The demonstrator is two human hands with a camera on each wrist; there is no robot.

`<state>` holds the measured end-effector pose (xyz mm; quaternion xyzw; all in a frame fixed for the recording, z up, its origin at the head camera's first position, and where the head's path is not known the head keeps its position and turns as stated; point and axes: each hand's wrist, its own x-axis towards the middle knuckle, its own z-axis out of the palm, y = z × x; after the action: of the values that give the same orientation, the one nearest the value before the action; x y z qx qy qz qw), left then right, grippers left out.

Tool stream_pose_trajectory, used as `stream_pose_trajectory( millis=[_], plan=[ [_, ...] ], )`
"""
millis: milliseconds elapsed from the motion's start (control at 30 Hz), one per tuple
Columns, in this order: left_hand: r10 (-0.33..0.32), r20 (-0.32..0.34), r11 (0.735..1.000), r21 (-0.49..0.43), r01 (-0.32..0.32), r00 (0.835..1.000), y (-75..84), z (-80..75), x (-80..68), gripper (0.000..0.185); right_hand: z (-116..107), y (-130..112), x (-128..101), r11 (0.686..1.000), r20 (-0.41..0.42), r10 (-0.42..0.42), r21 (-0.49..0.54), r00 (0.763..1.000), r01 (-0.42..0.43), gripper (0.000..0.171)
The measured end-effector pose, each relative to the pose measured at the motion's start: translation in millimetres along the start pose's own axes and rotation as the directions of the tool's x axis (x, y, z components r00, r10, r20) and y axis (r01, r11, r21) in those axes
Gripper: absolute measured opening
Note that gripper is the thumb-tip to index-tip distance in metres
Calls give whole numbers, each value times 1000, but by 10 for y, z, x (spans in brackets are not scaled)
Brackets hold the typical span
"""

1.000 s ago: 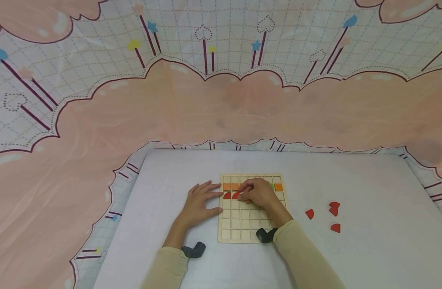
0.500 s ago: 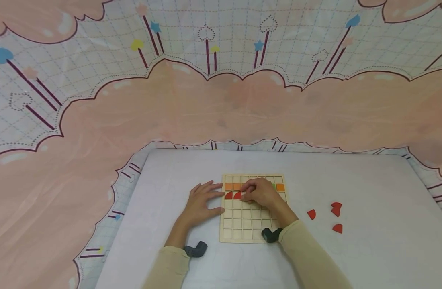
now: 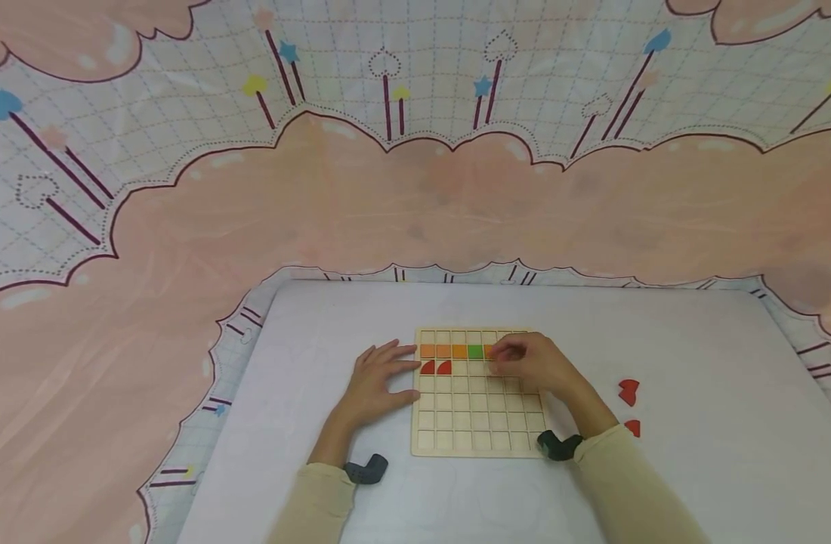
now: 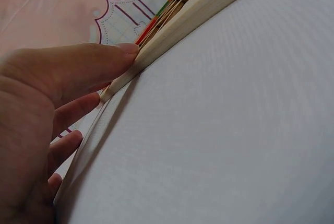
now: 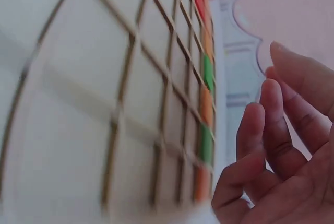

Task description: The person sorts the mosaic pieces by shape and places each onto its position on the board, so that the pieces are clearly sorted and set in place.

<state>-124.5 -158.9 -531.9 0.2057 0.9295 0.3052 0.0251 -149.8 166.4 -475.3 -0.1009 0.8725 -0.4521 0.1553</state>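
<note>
The left hand (image 3: 375,381) is laid flat, fingers straight, against the board's (image 3: 480,423) left edge. The right hand (image 3: 534,364) is held over the board's right side, loosely curled, nothing gripped. Red pieces (image 3: 628,393) lie on the desk (image 3: 694,468).

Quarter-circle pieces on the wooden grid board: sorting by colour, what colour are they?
Red quarter-circle pieces; clearest in the head view.

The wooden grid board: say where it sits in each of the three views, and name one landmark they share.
Head: the wooden grid board lies low at centre on the white table, between the left hand and the right hand.
Left wrist: only its pale edge shows, running from upper right to lower left, with the left hand's fingers against it.
Right wrist: its grid fills the left and centre, blurred.
Shared landmark: the row of orange and green tiles.
</note>
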Motion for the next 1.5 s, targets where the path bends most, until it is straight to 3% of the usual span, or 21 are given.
stream_pose_trajectory(
  millis=[267, 600, 800, 1000, 1500],
  plan=[
    [0, -3, 1000, -11, 0, 1000, -3, -2, -5, 52, -448, 169, -299, 989, -2, 78, -128, 997, -78, 26],
    [6, -6, 1000, -1, -6, 1000, -1, 1, -3, 51, -751, 529, -617, 934, -5, 193, -306, 981, -185, 30],
    [7, -8, 1000, 1, -7, 1000, -3, 3, 0, 51, -824, 700, -730, 915, 1, 139, -384, 990, -128, 29],
    [4, -8, 1000, 3, -4, 1000, -7, 6, -1, 52, -808, 772, -751, 911, -1, 117, -399, 993, -108, 28],
    [12, -11, 1000, 4, -12, 1000, -11, 3, -3, 51, -769, 750, -747, 902, 16, 96, -423, 995, -81, 26]
  ],
)
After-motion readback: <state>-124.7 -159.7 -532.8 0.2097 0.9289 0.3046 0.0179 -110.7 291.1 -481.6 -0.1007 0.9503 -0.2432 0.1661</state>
